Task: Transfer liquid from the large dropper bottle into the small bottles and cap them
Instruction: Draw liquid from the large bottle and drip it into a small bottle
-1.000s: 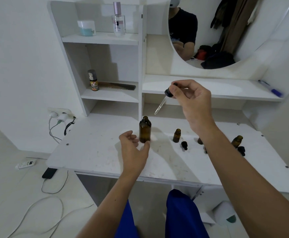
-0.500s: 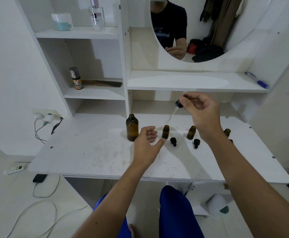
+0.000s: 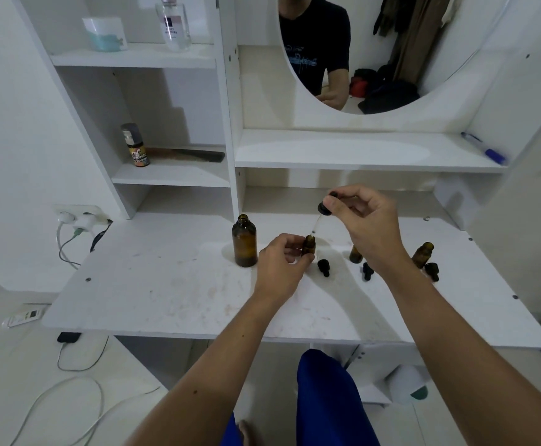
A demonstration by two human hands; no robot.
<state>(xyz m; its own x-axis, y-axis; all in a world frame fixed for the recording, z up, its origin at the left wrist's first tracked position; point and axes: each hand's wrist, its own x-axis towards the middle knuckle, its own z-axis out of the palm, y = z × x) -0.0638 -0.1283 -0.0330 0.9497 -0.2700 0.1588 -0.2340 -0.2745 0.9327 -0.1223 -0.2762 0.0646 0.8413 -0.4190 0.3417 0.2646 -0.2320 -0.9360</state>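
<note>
From the head camera we see the left hand (image 3: 280, 263) pinching a small amber glass bottle (image 3: 308, 245) upright on the white tabletop (image 3: 153, 284). The right hand (image 3: 367, 225) pinches the black-bulbed glass dropper (image 3: 322, 211), its tip just over that bottle's mouth. The large amber glass bottle (image 3: 244, 241) stands uncapped just left.

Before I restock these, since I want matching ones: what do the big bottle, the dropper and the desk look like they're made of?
Large bottle: amber glass by the look, glossy and see-through brown; tinted plastic can't be ruled out.
Dropper, pinched by the right hand: clear tube, probably glass, with a matte black bulb that looks like rubber.
Desk: white laminated board, smooth, scuffed, with visible screw caps.
</note>
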